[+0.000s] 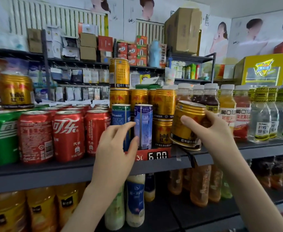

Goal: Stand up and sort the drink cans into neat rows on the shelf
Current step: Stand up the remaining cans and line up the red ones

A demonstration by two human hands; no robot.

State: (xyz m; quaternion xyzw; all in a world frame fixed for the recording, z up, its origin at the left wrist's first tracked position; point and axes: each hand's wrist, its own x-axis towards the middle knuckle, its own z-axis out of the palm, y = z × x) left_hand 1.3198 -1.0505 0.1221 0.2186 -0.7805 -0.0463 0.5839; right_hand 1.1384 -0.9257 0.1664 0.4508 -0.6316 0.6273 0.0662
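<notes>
My right hand [209,129] grips a gold Red Bull can [186,124], tilted, its base at the front edge of the dark shelf [37,171]. My left hand [119,144] holds a slim blue can [143,126] between thumb and fingers; a second slim blue-green can [120,118] stands just left of it. Behind them gold cans [162,114] are stacked two high, with one more gold can [119,72] on top at the left. Red cola cans [68,134] stand in rows to the left, then green cans [0,138].
Bottled drinks [241,114] fill the shelf to the right. Another gold can [15,89] sits on top of the cans at far left. A red price tag [155,155] reading 6.00 hangs on the shelf lip. More bottles [134,198] stand on the lower shelf.
</notes>
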